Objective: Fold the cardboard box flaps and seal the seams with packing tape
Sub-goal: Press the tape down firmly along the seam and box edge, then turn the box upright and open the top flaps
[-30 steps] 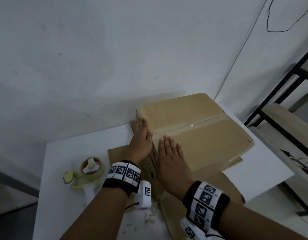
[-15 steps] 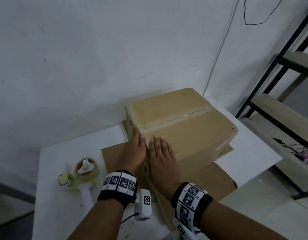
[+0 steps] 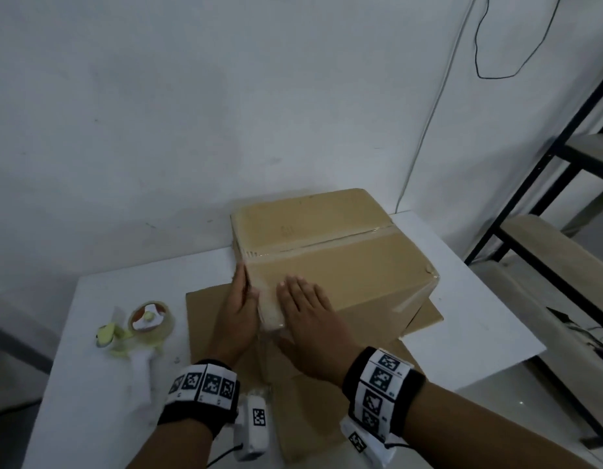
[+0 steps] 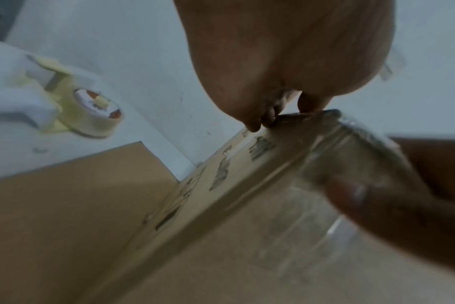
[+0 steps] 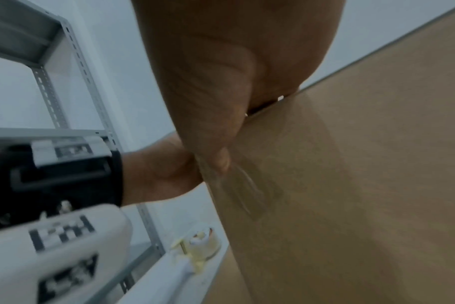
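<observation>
A closed cardboard box [image 3: 344, 265] stands on a flat cardboard sheet [image 3: 205, 313], with clear tape [image 3: 327, 245] along its top seam. A strip of clear tape [image 3: 267, 309] wraps the near left corner edge. My left hand [image 3: 237, 309] lies flat against the box's left side beside that strip. My right hand [image 3: 306, 309] presses flat on the face right of it, fingers straight. In the left wrist view the left fingertips [image 4: 255, 123] touch the box's edge [image 4: 221, 205] by the tape [image 4: 338, 164]. In the right wrist view the right hand [image 5: 221, 82] rests on the box [image 5: 364, 164].
A tape dispenser [image 3: 141, 330] with a white handle lies on the white table [image 3: 107, 401], left of my hands. The wall is close behind the box, with a cable [image 3: 428, 130] hanging down it. A black-framed shelf rack [image 3: 547, 238] stands to the right.
Both hands have slid down and toward me along the box's near left corner, staying flat on the cardboard. The view has shifted, and the box sits more central.
</observation>
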